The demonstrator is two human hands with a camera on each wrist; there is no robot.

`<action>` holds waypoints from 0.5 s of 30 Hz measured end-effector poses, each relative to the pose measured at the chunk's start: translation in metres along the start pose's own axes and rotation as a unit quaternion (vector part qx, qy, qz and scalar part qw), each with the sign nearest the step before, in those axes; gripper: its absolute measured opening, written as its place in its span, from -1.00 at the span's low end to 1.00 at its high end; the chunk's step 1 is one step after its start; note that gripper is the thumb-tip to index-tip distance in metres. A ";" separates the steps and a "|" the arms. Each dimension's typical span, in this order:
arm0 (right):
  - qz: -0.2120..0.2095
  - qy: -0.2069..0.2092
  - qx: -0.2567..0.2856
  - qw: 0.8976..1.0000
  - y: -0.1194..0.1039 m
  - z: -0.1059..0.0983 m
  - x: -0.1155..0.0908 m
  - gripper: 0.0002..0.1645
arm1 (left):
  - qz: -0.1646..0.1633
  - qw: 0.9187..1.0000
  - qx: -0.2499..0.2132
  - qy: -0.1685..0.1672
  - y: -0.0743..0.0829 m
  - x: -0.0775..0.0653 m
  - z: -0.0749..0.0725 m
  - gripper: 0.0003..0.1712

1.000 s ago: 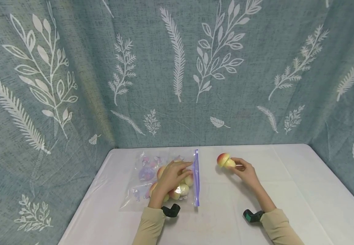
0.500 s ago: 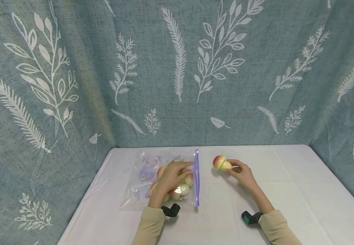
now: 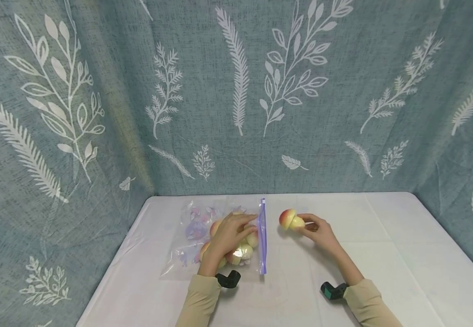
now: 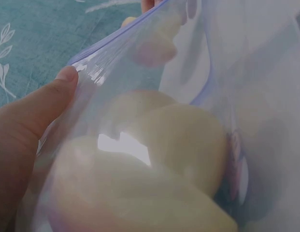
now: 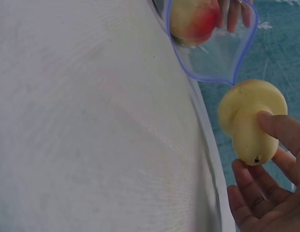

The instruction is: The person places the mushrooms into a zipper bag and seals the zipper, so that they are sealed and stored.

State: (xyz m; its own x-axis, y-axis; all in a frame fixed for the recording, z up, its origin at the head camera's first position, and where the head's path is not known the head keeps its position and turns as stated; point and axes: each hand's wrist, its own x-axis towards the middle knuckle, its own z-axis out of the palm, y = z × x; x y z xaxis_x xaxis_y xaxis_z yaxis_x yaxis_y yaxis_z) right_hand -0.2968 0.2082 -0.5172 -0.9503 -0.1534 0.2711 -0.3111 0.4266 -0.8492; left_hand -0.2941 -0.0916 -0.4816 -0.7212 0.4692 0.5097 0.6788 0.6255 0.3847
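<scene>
My right hand (image 3: pixel 319 232) pinches a toy mushroom (image 3: pixel 291 220) by its pale yellow stem, thumb on one side and fingers on the other. Its red-and-yellow cap points left, at the bag's mouth. A clear zip bag (image 3: pixel 179 265) with a purple zip strip (image 3: pixel 263 247) lies on its side, mouth to the right. Over its upper side, my left hand (image 3: pixel 229 234) grips the plastic near the mouth, and the left wrist view has the thumb (image 4: pixel 67 77) at the purple rim. Through the plastic show several more mushrooms (image 4: pixel 188 145). In the right wrist view the bag's mouth gapes open.
A white cloth (image 3: pixel 293 290) covers the table. Behind and at both sides hangs a blue-green curtain (image 3: pixel 203 100) with white leaf prints. Black wrist cameras (image 3: pixel 229 279) sit at both cuffs.
My right hand has carried the mushroom left, closer to the bag's mouth. The left hand and the bag have stayed in place.
</scene>
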 end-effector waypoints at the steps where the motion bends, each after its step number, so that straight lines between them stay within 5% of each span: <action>1: -0.003 -0.002 0.000 1.000 -0.001 0.000 0.000 -0.49 | 0.000 1.000 0.002 0.000 0.000 0.000 0.000 -0.54; 15: -0.029 -0.050 0.004 0.998 -0.002 0.010 0.002 -0.51 | -0.008 1.000 0.008 0.001 0.003 0.002 -0.002 -0.55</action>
State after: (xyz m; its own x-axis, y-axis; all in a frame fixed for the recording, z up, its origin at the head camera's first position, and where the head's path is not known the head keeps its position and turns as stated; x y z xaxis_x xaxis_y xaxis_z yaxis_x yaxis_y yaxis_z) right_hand -0.2985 0.1982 -0.5197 -0.9243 -0.2660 0.2737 -0.3652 0.4081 -0.8367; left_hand -0.2929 -0.0899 -0.4781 -0.7316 0.4585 0.5046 0.6650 0.6429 0.3800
